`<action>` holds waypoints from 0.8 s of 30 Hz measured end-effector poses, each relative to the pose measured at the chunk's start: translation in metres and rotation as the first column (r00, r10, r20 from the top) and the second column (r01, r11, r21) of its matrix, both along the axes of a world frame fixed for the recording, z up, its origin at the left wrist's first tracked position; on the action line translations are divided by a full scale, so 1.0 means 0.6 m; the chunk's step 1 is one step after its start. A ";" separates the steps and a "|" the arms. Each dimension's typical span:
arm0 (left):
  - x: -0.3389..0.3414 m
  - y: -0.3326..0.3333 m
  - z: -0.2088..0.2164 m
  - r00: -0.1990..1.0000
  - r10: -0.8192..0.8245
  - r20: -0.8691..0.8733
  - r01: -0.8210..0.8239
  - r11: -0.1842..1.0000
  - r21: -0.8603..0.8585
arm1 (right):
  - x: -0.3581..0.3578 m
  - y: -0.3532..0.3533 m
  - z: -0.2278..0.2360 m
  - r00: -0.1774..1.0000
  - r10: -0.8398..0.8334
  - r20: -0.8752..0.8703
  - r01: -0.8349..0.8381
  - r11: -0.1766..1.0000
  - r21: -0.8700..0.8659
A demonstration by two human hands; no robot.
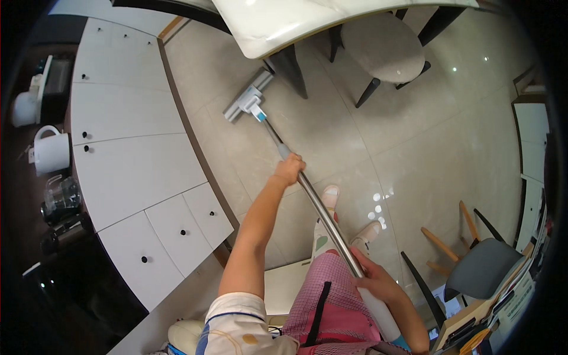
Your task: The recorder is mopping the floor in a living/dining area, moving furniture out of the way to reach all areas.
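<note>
A long-handled floor mop (323,213) runs diagonally across the view, with a metal pole and a pale grip at its near end. Its flat grey head (247,97) lies on the tiled floor, close to a dark table leg. My left hand (289,169) is closed around the pole partway up, near the grey collar. Lower down, my right hand (378,280) wraps the upper part of the handle beside my pink checked apron (331,296).
White cabinets (136,154) line the left, with a white jug (52,151) on their dark top. A marble-topped table (284,23) and a round-seated stool (384,47) stand ahead. At the right are a grey chair (482,269) and a white cabinet (532,127).
</note>
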State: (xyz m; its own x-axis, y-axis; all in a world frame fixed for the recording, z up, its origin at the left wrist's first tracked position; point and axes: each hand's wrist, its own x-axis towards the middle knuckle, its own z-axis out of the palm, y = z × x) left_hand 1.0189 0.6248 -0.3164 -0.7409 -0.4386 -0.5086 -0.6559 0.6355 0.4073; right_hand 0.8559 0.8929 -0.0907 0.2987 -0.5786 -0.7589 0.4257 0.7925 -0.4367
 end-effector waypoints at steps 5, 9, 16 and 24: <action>-0.034 0.081 0.026 0.986 -0.168 0.016 0.167 0.985 0.037 | -0.011 0.090 0.042 0.990 -0.050 -0.128 0.051 0.999 0.001; -0.064 0.134 0.052 0.983 -0.185 0.005 0.184 0.976 0.117 | -0.006 0.133 0.092 0.979 -0.198 0.057 0.179 0.954 0.241; -0.050 0.281 0.060 0.996 -0.025 -0.084 0.036 0.990 0.134 | -0.031 0.257 0.104 0.999 -0.047 0.015 0.043 0.982 0.186; -0.101 0.617 0.099 0.987 -0.159 -0.034 0.162 0.958 0.236 | -0.079 0.417 0.203 0.961 0.213 -0.175 -0.196 0.975 0.106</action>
